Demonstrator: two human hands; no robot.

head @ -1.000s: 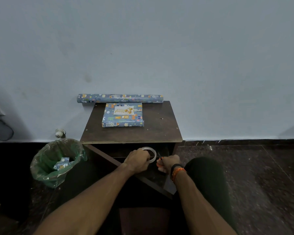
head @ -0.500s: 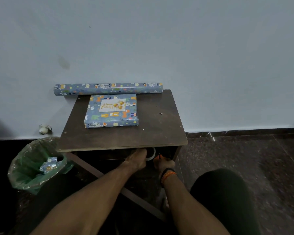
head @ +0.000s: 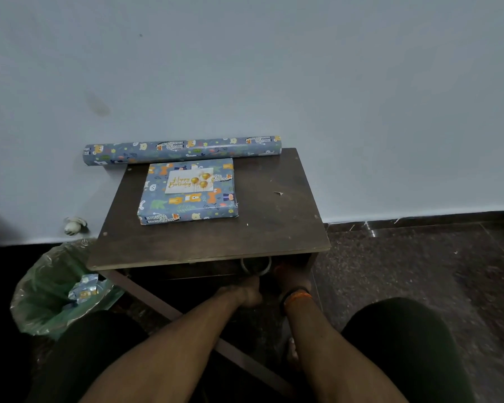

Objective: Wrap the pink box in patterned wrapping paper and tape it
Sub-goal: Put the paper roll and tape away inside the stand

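While the wrapped box (head: 188, 191) lies flat on the dark wooden table (head: 277, 228), toward its ten o'clock part, every visible face is covered in blue animal-print paper and a white "Happy Birthday" card (head: 189, 180) sits on top. At twelve o'clock from the box, just beside it and against the wall, the roll of wrapping paper (head: 182, 149) lies lengthwise, its left end jutting past the table edge. At six o'clock, under the table's front edge, a ring of clear tape (head: 255, 266) sits in the dim shelf space. The left hand (head: 246, 292) is clenched just below the ring; whether it touches the tape I cannot tell. The right hand (head: 289, 279), with bands on its wrist, reaches into the shadow beside the ring, and its grasp cannot be made out. At eight o'clock stands a green-lined bin (head: 53, 289) holding paper scraps (head: 85, 290).
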